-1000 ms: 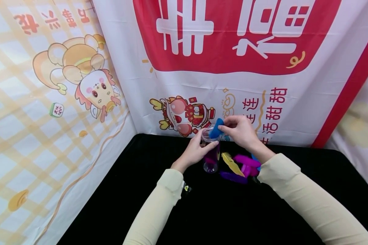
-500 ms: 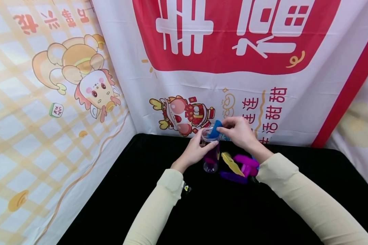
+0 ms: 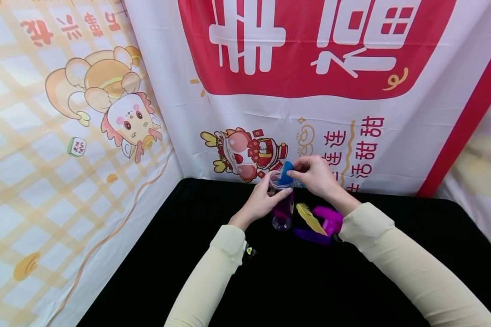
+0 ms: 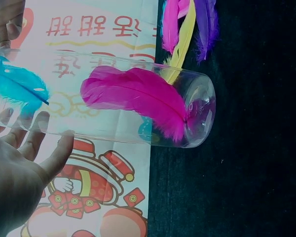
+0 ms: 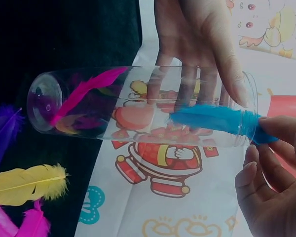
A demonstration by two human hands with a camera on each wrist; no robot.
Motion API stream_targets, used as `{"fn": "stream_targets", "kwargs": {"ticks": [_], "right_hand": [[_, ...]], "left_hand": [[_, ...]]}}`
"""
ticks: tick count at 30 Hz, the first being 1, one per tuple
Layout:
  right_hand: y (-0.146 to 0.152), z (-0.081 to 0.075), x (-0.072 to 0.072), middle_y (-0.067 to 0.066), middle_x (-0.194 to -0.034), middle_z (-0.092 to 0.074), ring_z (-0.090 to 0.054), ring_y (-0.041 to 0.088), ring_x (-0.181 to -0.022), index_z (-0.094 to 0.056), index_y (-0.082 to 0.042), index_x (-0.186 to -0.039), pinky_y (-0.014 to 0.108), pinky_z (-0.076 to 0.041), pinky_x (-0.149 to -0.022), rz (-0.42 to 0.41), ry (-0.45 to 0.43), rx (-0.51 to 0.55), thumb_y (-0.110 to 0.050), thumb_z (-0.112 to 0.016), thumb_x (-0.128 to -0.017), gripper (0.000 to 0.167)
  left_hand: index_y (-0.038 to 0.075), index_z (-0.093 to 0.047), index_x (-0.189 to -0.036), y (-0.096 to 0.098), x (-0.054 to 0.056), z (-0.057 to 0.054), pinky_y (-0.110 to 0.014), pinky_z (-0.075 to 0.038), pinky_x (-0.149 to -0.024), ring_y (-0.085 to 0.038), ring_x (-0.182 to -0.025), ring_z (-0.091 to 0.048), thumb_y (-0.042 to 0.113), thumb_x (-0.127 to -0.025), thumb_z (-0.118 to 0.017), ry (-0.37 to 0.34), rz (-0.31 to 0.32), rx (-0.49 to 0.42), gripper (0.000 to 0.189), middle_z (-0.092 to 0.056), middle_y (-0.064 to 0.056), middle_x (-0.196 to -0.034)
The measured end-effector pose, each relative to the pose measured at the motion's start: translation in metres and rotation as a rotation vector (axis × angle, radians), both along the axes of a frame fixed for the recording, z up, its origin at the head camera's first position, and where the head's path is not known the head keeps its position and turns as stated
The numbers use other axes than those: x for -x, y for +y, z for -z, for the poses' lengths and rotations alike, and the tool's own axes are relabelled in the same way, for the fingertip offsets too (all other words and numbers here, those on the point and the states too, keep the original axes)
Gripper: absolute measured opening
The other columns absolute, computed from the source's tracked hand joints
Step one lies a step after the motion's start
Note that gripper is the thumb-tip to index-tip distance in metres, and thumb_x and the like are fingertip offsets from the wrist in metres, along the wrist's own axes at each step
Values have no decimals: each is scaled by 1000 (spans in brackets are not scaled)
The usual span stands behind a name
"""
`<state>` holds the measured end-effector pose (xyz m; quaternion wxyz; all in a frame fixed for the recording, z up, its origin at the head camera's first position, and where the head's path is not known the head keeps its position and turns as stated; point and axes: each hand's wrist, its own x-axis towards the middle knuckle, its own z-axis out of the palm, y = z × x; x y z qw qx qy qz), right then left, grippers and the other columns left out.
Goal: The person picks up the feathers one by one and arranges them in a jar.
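Note:
My left hand (image 3: 259, 200) grips a clear plastic jar (image 3: 281, 222) near its rim, fingers curled round one side and thumb on the other. Inside, toward the bottom, lies a magenta feather (image 4: 138, 96). My right hand (image 3: 317, 177) pinches the upper end of a blue feather (image 3: 286, 173) at the mouth. Much of that blue feather reaches down into the jar, as the right wrist view shows, with its end just past the neck still between thumb and fingers. The jar's open mouth faces the right hand.
To the right of the jar, a yellow feather (image 3: 309, 220), a purple feather (image 3: 312, 236) and magenta feathers (image 3: 330, 220) lie on the black table (image 3: 294, 281). A small dark item (image 3: 249, 251) sits by the left cuff. A printed cloth (image 3: 245, 109) hangs behind.
My right hand has moved slightly down and to the left, and the blue feather has gone deeper into the jar. The left hand keeps its hold on the jar.

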<state>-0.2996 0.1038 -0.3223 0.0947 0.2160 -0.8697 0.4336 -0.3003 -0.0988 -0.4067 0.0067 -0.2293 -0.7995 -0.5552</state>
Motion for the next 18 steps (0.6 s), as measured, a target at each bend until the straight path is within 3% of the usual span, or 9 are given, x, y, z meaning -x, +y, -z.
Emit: {"fn": "stream_targets", "kwargs": {"ticks": [13, 18], "right_hand": [[-4, 2, 3, 8, -88, -76, -66, 20, -76, -79, -3, -99, 32, -51, -69, -15, 32, -41, -11, -79, -90, 12], [-2, 1, 1, 8, -90, -76, -67, 21, -78, -78, -3, -100, 34, -52, -70, -34, 11, -41, -12, -78, -92, 13]], "left_hand": [[27, -43, -150, 2, -1, -4, -41, -48, -106, -14, -130, -55, 44, -98, -69, 35, -16, 18, 61, -55, 0, -144], [21, -41, -152, 1, -3, -6, -44, -47, -108, -19, -133, -54, 42, -98, -69, 27, -1, 8, 64, -53, -5, -147]]}}
